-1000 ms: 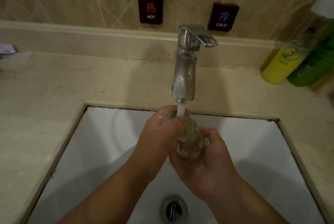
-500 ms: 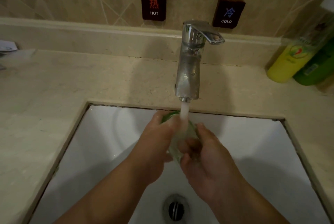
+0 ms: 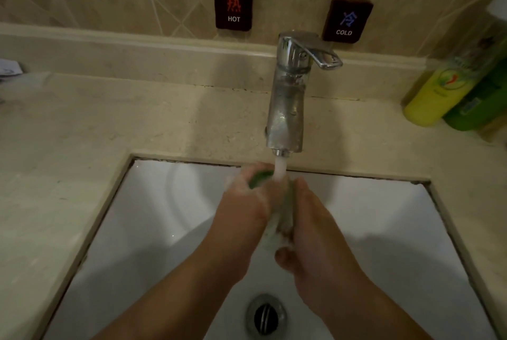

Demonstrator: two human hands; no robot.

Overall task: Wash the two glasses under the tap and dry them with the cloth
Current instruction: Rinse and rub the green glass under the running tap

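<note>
Water runs from the chrome tap (image 3: pixel 288 103) into the white sink (image 3: pixel 153 216). Under the stream both hands hold one clear glass (image 3: pixel 282 210), mostly hidden between them. My left hand (image 3: pixel 247 202) wraps its left side and top, with a strip of green (image 3: pixel 259 177) showing by the fingers. My right hand (image 3: pixel 310 230) grips its right side and bottom. The second glass and the cloth are out of view.
The drain (image 3: pixel 265 317) lies below the hands. A beige counter (image 3: pixel 82 134) surrounds the sink. A yellow bottle (image 3: pixel 436 95) and a green bottle (image 3: pixel 477 103) stand at the right back. HOT (image 3: pixel 233 7) and COLD (image 3: pixel 346 20) signs hang on the tiled wall.
The glass has turned between my hands under the stream; my right hand has slid up its side, and my left hand has closed further over the top.
</note>
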